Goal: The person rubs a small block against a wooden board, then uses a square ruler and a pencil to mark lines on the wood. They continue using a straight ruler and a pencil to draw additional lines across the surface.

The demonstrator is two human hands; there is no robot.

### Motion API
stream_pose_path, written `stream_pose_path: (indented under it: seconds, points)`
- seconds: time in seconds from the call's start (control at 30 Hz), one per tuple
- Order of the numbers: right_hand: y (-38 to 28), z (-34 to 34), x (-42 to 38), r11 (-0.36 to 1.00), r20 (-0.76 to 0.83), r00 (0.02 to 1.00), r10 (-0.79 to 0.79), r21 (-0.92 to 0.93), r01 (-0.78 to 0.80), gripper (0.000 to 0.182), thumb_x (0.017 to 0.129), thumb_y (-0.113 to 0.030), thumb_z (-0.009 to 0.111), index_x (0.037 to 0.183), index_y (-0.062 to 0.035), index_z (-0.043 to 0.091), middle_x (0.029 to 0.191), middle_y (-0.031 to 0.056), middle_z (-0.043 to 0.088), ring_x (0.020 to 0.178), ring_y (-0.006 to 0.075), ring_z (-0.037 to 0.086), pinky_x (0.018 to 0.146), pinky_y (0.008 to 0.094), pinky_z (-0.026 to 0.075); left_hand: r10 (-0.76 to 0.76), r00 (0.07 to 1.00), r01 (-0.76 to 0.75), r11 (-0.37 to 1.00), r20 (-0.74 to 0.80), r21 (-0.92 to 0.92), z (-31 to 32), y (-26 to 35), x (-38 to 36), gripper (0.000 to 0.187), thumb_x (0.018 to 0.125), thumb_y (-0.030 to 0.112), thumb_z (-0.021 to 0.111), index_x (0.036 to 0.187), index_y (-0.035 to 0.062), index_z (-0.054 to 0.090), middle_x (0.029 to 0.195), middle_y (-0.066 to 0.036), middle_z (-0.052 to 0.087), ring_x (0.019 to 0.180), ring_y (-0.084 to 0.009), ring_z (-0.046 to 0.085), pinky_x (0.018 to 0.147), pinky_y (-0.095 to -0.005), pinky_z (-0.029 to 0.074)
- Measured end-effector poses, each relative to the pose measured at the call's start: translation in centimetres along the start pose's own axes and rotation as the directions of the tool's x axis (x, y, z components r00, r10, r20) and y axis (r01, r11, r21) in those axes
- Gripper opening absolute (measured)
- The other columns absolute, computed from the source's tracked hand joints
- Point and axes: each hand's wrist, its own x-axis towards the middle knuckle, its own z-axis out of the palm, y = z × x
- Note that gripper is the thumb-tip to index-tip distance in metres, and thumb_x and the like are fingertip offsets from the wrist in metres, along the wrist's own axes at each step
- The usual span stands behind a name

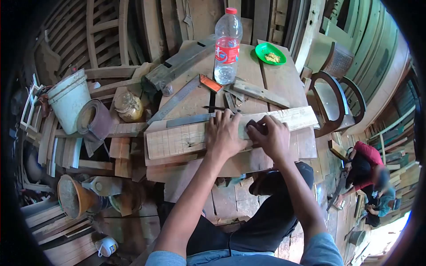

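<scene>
A pale wooden board (175, 141) with pencil lines across its left part lies lengthwise before me on the worktable. My left hand (223, 136) holds it down near the middle, fingers bent toward its far edge and thumb stretched to the right. In my right hand (274, 136) is a small dark block (256, 127), pinched against the board's face. Behind the board is a metal ruler (191, 119), partly hidden by my left hand. A try square with an orange handle (210, 83) lies farther back, close to a wood strip (261, 93).
A water bottle (227, 57) and a green dish (266, 53) stand at the table's back. To the left are a white bucket (69, 99), a sandpaper roll (95, 119) and a jar (128, 106). Two people (370, 166) crouch at right, beyond a chair (333, 95).
</scene>
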Motion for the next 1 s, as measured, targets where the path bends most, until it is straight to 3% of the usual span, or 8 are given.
stream_pose_path:
  seconds: [0.13, 0.23, 0.33, 0.47, 0.6, 0.7, 0.83, 1.0]
  points:
    - [1.8, 2.0, 4.3, 0.999, -0.127, 0.991, 0.034, -0.024, -0.038, 0.04, 0.096, -0.048, 0.09, 0.101, -0.0115, 0.073, 0.099, 0.0086, 0.078, 0.096, 0.0353, 0.077, 0.092, 0.0524, 0.052, 0.002, 1.0, -0.001, 1.0, -0.03, 0.013, -0.1, 0.4, 0.2, 0.088, 0.072, 0.054, 0.103, 0.142, 0.012, 0.07, 0.14, -0.012, 0.063, 0.142, -0.037, 0.056, 0.12, -0.0607, 0.045]
    - [1.2, 2.0, 4.9, 0.995, -0.109, 0.989, 0.095, 0.032, -0.092, 0.041, 0.095, -0.048, 0.091, 0.101, -0.0109, 0.074, 0.101, 0.009, 0.078, 0.099, 0.0358, 0.077, 0.094, 0.0522, 0.052, -0.009, 1.0, 0.009, 1.0, 0.011, 0.004, -0.2, 0.5, -0.1, 0.092, 0.072, 0.055, 0.103, 0.144, 0.0105, 0.068, 0.142, -0.014, 0.063, 0.144, -0.0374, 0.055, 0.123, -0.0619, 0.044]
    - [-0.6, 0.1, 1.6, 0.993, 0.013, 0.995, 0.099, 0.061, -0.1, 0.042, 0.095, -0.049, 0.091, 0.101, -0.011, 0.073, 0.1, 0.0095, 0.077, 0.1, 0.0356, 0.077, 0.095, 0.0512, 0.05, 0.006, 0.999, -0.006, 1.0, 0.053, -0.005, -0.3, 0.2, 0.1, 0.097, 0.071, 0.056, 0.103, 0.147, 0.0086, 0.066, 0.144, -0.015, 0.062, 0.144, -0.038, 0.055, 0.125, -0.0632, 0.042]
    - [-1.0, -0.2, -1.2, 1.0, -0.003, 1.0, -0.012, -0.012, 0.012, 0.044, 0.096, -0.052, 0.089, 0.1, -0.0114, 0.073, 0.096, 0.0083, 0.074, 0.097, 0.0349, 0.077, 0.093, 0.0515, 0.049, 0.024, 0.999, -0.025, 0.999, 0.043, 0.02, 0.3, -0.3, 0.4, 0.092, 0.071, 0.056, 0.103, 0.143, 0.0105, 0.068, 0.141, -0.014, 0.063, 0.143, -0.0372, 0.056, 0.123, -0.0619, 0.043]
    - [-0.1, 1.5, 2.7, 0.996, -0.084, 0.993, 0.08, -0.022, -0.082, 0.045, 0.097, -0.052, 0.088, 0.101, -0.0105, 0.073, 0.1, 0.0088, 0.078, 0.098, 0.0358, 0.078, 0.092, 0.053, 0.05, 0.009, 0.999, -0.007, 0.999, 0.036, -0.052, -1.1, 0.6, 0.2, 0.091, 0.072, 0.058, 0.102, 0.143, 0.0111, 0.069, 0.141, -0.013, 0.063, 0.143, -0.0372, 0.056, 0.123, -0.0616, 0.044]
    - [0.6, 2.9, 5.5, 0.99, -0.121, 0.982, 0.143, 0.009, -0.143, 0.046, 0.097, -0.052, 0.089, 0.101, -0.0088, 0.074, 0.104, 0.01, 0.08, 0.097, 0.0376, 0.078, 0.092, 0.0527, 0.051, 0.015, 1.0, -0.015, 1.0, 0.018, 0.019, -0.3, 0.2, 0.3, 0.094, 0.072, 0.064, 0.101, 0.142, 0.0107, 0.069, 0.141, -0.013, 0.064, 0.143, -0.0371, 0.056, 0.123, -0.0609, 0.044]
    - [0.4, 1.0, 2.2, 0.998, -0.044, 0.998, 0.042, 0.056, -0.039, 0.044, 0.095, -0.05, 0.09, 0.098, -0.0089, 0.072, 0.099, 0.0098, 0.078, 0.096, 0.0367, 0.077, 0.092, 0.0503, 0.051, 0.024, 0.999, -0.025, 1.0, 0.028, 0.008, -0.5, 0.1, 0.2, 0.096, 0.071, 0.063, 0.102, 0.143, 0.0101, 0.068, 0.143, -0.014, 0.063, 0.143, -0.0366, 0.056, 0.125, -0.0611, 0.043]
    - [1.0, -1.4, -0.3, 0.998, -0.015, 1.0, -0.018, -0.062, 0.017, 0.042, 0.098, -0.049, 0.087, 0.096, -0.0103, 0.072, 0.093, 0.009, 0.073, 0.095, 0.0355, 0.076, 0.092, 0.0513, 0.051, 0.005, 0.998, -0.005, 1.0, 0.06, 0.0, -0.6, 0.1, 0.4, 0.095, 0.071, 0.06, 0.102, 0.144, 0.0104, 0.068, 0.143, -0.014, 0.063, 0.143, -0.037, 0.056, 0.125, -0.0607, 0.042]
